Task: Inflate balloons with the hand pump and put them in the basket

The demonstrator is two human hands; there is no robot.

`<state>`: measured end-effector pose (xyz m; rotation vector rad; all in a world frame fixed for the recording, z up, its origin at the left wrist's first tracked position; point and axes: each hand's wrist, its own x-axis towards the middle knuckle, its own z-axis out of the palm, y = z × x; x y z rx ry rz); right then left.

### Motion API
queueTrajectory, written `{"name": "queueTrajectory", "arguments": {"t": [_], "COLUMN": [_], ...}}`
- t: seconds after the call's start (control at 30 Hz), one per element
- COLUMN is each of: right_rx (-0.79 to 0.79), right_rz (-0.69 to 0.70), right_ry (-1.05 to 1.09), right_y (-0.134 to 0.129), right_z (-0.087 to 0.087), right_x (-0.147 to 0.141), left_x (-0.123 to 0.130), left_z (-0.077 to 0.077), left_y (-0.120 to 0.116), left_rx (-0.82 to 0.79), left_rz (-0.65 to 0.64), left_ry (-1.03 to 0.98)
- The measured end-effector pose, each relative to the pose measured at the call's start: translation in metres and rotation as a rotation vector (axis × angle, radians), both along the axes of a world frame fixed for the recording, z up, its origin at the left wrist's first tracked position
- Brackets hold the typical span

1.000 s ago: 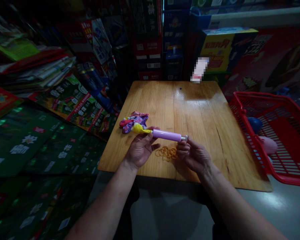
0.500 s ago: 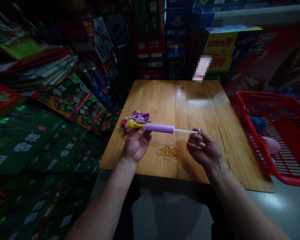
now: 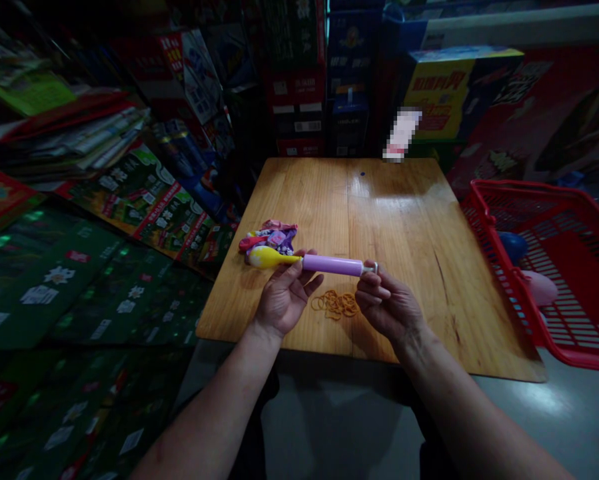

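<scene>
A purple balloon pump [image 3: 333, 265] lies level between my hands above the wooden table. On its left end sits a yellow balloon [image 3: 268, 257], slightly swollen with air. My left hand [image 3: 285, 293] pinches the balloon's neck against the pump's nozzle, its other fingers partly spread. My right hand [image 3: 389, 300] is closed on the pump's white handle [image 3: 370, 268], which is pushed nearly all the way in. Behind the yellow balloon lies a pile of flat balloons [image 3: 274, 235] in several colours. Tan rubber bands [image 3: 336, 305] lie in a loose heap below the pump.
The wooden table [image 3: 404, 227] has a red basket [image 3: 554, 340] at its right, with a blue balloon [image 3: 512, 248] and a pink balloon [image 3: 541, 288] in it. Green cartons [image 3: 74, 287] are stacked at the left. A yellow and blue box [image 3: 442, 97] stands behind.
My right hand has moved left and pushed the pump's handle in. The yellow balloon has swelled from limp to a small bulb. My left hand has shifted slightly right with the pump.
</scene>
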<state>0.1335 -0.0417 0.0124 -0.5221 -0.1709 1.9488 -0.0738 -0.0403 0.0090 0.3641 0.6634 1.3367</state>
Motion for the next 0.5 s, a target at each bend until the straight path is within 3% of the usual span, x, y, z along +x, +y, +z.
{"name": "queueTrajectory", "arguments": {"t": [0.3, 0.5], "right_rx": [-0.070, -0.035], "right_rz": [0.055, 0.006], "right_ry": [-0.001, -0.084], "right_y": [-0.001, 0.006], "right_z": [-0.002, 0.006], "right_x": [-0.004, 0.013], "left_x": [0.004, -0.017], "left_z": [-0.005, 0.002], "left_y": [0.003, 0.015], "left_rx": [-0.018, 0.031], "left_rz": [0.034, 0.135], "left_ry": [-0.004, 0.047]}}
